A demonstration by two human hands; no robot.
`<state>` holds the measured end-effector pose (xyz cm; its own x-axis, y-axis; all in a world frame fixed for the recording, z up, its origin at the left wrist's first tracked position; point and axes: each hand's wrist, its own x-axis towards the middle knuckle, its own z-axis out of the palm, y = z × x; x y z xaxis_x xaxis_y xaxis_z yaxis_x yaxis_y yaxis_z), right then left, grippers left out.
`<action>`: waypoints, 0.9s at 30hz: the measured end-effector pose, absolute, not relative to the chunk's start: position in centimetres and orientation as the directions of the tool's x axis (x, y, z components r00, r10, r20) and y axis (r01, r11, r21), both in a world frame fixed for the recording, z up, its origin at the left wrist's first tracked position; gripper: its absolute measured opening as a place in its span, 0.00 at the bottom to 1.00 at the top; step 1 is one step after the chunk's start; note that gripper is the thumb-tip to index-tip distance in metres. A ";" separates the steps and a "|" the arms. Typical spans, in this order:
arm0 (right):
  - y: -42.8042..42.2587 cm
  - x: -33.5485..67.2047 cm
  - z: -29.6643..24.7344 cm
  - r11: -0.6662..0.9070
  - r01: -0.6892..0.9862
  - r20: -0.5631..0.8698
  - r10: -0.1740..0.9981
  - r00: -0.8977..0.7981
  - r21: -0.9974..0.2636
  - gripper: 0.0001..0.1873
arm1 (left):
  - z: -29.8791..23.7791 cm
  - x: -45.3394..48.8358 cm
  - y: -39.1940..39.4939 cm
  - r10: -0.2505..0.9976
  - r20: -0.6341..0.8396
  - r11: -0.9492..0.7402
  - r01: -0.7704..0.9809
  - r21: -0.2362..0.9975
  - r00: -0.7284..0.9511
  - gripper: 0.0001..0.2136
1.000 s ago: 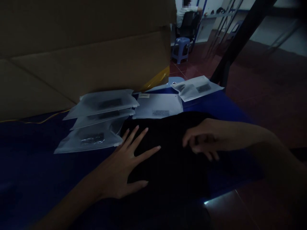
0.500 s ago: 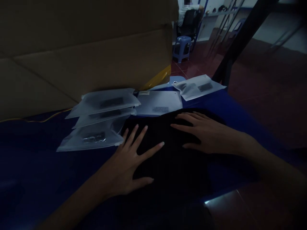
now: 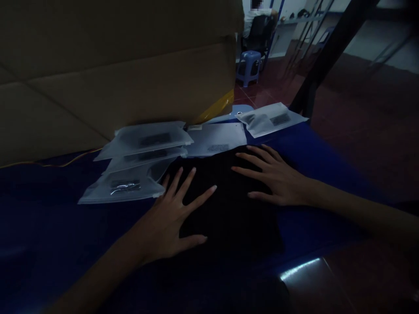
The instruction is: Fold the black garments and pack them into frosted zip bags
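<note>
A black piece of cloth (image 3: 229, 209), perhaps a garment, lies spread on a blue-covered table (image 3: 42, 231); the dim light hides its folds and exact shape. My left hand (image 3: 173, 218) rests on its left side, palm down, with the fingers spread. On the far right part of the cloth lies my right hand (image 3: 271, 176), flat, its fingers also apart. Neither hand grips anything. Just beyond my left fingertips sit several frosted zip bags (image 3: 121, 187), overlapping one another. A flat white packet (image 3: 225, 135) with printed text touches the cloth's far edge.
A large cardboard box (image 3: 131, 83) with yellow tape stands behind the bags. Another frosted bag (image 3: 271, 120) lies at the far right table edge. A dark slanted post (image 3: 337, 52) rises beyond it. Farther off are a blue stool (image 3: 249, 67) and a seated person (image 3: 258, 19).
My left hand has slid slightly left and away from me. My right-hand fingers have spread wider, and the far edge of the cloth has shifted a little outward over the white packet.
</note>
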<state>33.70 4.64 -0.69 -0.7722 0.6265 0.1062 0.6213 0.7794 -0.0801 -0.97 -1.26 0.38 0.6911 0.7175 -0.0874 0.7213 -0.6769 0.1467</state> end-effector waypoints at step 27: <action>4.6 34.4 -0.9 0.763 0.628 0.166 0.646 -0.745 -0.153 0.36 | 0.4 -0.3 -0.8 0.639 -0.034 -0.757 0.636 0.149 0.768 0.43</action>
<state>34.38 4.62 -0.88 -0.7450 0.6461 0.1660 0.6278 0.7632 -0.1527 -0.31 -0.82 0.40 0.7683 0.6392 -0.0337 0.6362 -0.7569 0.1493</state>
